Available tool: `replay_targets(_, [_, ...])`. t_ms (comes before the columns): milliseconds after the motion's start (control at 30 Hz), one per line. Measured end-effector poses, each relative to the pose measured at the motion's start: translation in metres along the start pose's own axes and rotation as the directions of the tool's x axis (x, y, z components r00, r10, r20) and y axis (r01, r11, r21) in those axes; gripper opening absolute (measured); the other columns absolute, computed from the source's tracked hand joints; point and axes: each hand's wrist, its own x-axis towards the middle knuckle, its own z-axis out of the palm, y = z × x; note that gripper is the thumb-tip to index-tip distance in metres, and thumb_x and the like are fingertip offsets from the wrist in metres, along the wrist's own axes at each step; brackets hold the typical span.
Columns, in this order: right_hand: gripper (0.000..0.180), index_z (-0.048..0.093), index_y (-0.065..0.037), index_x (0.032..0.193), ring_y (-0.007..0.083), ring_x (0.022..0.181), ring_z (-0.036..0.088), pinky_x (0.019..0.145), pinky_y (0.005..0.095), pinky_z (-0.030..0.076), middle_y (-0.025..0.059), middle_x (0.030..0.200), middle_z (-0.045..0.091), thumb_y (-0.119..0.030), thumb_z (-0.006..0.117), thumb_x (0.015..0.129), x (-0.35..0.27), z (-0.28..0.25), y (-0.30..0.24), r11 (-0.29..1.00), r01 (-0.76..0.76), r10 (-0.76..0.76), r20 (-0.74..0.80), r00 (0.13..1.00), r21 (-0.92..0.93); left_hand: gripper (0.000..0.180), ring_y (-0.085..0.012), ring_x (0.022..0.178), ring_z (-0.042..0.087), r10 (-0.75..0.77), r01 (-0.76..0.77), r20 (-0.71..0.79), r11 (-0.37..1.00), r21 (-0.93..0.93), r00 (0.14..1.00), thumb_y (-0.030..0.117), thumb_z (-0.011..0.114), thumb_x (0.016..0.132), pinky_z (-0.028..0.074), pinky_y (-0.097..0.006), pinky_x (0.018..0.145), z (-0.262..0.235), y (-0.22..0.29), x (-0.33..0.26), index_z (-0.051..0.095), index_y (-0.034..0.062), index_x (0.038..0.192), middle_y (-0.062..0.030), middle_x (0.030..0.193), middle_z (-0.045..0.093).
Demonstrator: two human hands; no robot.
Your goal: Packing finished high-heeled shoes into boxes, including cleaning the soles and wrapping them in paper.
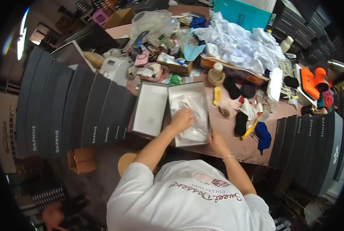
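Note:
An open grey shoe box stands at the table's near edge, with white tissue paper filling it. Right beside it on the left lies its pale-lined lid. My left hand reaches into the box, its fingers closed on the tissue paper. Whatever lies beneath the paper is hidden. With my right hand I grip the box's right wall near its close corner; some of those fingers are out of sight behind the wall.
Tall stacks of dark boxes flank me, one on the left and one on the right. Crumpled white paper is heaped at the back. Right of the box lie a yellow-handled tool, black pads and a blue cloth.

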Motion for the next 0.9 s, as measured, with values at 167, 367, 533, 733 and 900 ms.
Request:
replay_targets(167, [0.053,0.042,0.008,0.131,0.0471,0.083,0.06,0.077,0.0512,0.047,0.0343,0.089,0.061,-0.01,0.049,0.082,0.001,0.01,0.018,1.0,0.012,-0.014,-0.08,0.997,-0.018,0.032,-0.0373,0.098,0.055,-0.389,0.432,-0.467,0.902,-0.015,0.794,0.021,0.066,0.08,0.044,-0.043,0.086,-0.02,-0.054,-0.09,0.059,-0.001,0.102,-0.0206,0.102,0.059])
replay_targets(367, [0.051,0.042,0.008,0.129,0.0483,0.086,0.059,0.078,0.0514,0.047,0.0347,0.093,0.06,-0.01,0.049,0.083,-0.013,0.007,-0.024,0.987,-0.016,0.011,-0.028,1.0,-0.161,0.028,-0.0402,0.086,0.06,-0.526,0.526,-0.016,0.847,0.071,0.85,0.026,0.061,0.086,0.048,-0.049,0.074,0.016,-0.102,-0.131,0.059,0.0001,0.095,-0.0201,0.088,0.063])
replay_targets(533, [0.051,0.037,0.008,0.132,0.0491,0.096,0.056,0.084,0.0492,0.046,0.0362,0.102,0.057,-0.013,0.049,0.087,-0.012,0.031,-0.01,0.996,0.026,-0.029,-0.031,0.999,-0.087,0.023,-0.0354,0.069,0.063,-0.427,0.389,-0.199,0.898,-0.206,0.882,0.021,0.057,0.09,0.049,-0.042,0.061,-0.091,-0.035,-0.144,0.056,-0.0004,0.083,-0.0201,0.072,0.062])
replay_targets(733, [0.06,0.033,0.003,0.138,0.0343,0.117,0.051,0.099,0.0367,0.039,0.0256,0.127,0.052,-0.033,0.052,0.094,-0.003,0.011,-0.092,0.913,0.209,-0.144,-0.204,0.968,0.35,0.026,-0.013,0.081,0.059,-0.492,0.11,0.1,-0.008,-0.994,0.865,0.025,0.058,0.094,0.05,-0.03,0.073,-0.143,0.026,-0.172,0.061,-0.0007,0.094,-0.0028,0.091,0.064])
replay_targets(900, [0.072,0.016,-0.007,0.149,0.0282,0.13,0.041,0.107,0.0336,0.031,0.0198,0.143,0.038,-0.043,0.049,0.096,0.022,-0.014,-0.061,0.874,-0.101,0.104,0.02,0.994,0.475,0.052,-0.0234,0.124,0.044,-0.4,0.265,-0.093,0.747,-0.61,0.912,0.038,0.047,0.098,0.03,-0.034,0.107,-0.026,-0.014,-0.157,0.047,-0.0034,0.13,-0.0166,0.13,0.051])
